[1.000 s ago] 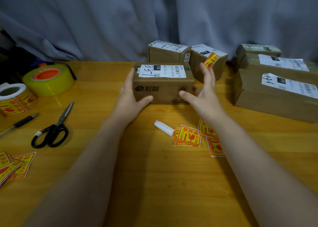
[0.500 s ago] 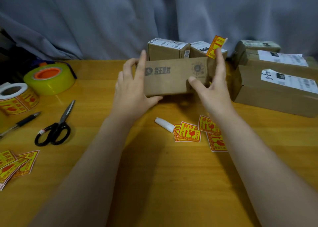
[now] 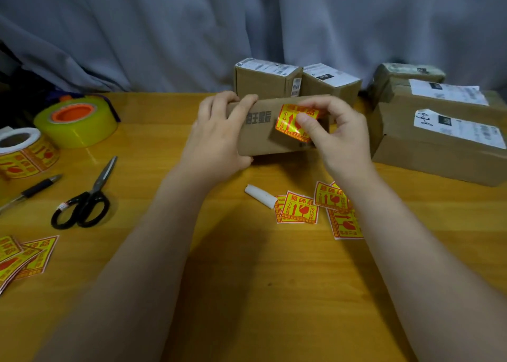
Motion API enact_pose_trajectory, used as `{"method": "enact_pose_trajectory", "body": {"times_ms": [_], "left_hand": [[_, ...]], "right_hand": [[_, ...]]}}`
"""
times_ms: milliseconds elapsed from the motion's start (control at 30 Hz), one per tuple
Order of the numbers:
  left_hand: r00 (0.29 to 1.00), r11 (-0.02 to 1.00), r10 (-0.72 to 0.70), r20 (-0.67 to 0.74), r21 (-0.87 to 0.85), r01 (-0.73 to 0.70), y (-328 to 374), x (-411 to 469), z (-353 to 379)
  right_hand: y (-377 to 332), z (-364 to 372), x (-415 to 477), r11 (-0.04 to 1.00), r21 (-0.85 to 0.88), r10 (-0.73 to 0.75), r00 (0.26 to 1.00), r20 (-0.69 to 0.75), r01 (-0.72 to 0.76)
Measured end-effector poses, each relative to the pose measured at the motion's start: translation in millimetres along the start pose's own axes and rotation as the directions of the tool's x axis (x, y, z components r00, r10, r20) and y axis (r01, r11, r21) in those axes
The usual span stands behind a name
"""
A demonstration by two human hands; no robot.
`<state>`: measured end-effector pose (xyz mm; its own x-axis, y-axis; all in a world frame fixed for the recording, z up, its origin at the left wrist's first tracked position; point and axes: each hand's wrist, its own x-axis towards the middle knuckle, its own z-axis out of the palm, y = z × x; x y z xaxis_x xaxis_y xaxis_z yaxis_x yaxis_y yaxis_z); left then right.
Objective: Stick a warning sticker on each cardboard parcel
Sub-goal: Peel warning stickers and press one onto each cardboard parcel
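Note:
A small brown cardboard parcel [image 3: 260,139] stands tipped up at the table's middle, its printed face toward me. My left hand [image 3: 216,139] grips its left end. My right hand [image 3: 337,134] pinches a yellow-and-red warning sticker [image 3: 290,121] against that face, thumb on the sticker. Two small parcels [image 3: 264,80] [image 3: 329,84] stand behind it. Larger parcels [image 3: 439,147] with white labels are stacked at the right. Loose warning stickers [image 3: 299,208] lie on the table near my right forearm.
On the left sit a yellow tape roll [image 3: 76,123], a sticker roll [image 3: 24,153], a pen [image 3: 35,187], black scissors [image 3: 85,202] and more loose stickers [image 3: 24,257]. A white backing scrap [image 3: 260,195] lies mid-table. A grey curtain [image 3: 247,27] hangs behind.
The parcel was lifted and tipped up by both hands. My right hand then brought the sticker from above the box down onto its front face.

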<state>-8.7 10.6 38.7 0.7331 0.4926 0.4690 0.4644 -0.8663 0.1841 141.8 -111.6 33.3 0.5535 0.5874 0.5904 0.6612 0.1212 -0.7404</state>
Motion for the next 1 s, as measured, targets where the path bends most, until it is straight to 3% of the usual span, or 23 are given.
{"method": "enact_pose_trajectory", "body": {"times_ms": [200,367,467,667,1000], "left_hand": [[0.986,0.995,0.022,0.164,0.095,-0.038,-4,35,-14],[0.970,0.998,-0.040,0.240,-0.029,0.048,-4,44,-17],[0.985,0.995,-0.094,0.143,-0.032,0.099,0,46,-11],[0.980,0.942,-0.200,-0.001,-0.276,0.192,2,48,0],[0.961,0.961,-0.244,-0.132,-0.164,0.221,8,49,9]], "right_hand": [[-7,3,29,0.999,-0.002,0.054,0.994,0.098,-0.054],[-2,4,41,0.996,0.049,0.070,0.985,0.156,-0.078],[0,7,43,0.998,0.009,0.060,0.984,0.170,-0.062],[-4,4,49,0.988,-0.151,0.047,0.983,0.179,-0.020],[-7,12,48,0.947,-0.321,0.026,0.993,0.114,0.012]]}}
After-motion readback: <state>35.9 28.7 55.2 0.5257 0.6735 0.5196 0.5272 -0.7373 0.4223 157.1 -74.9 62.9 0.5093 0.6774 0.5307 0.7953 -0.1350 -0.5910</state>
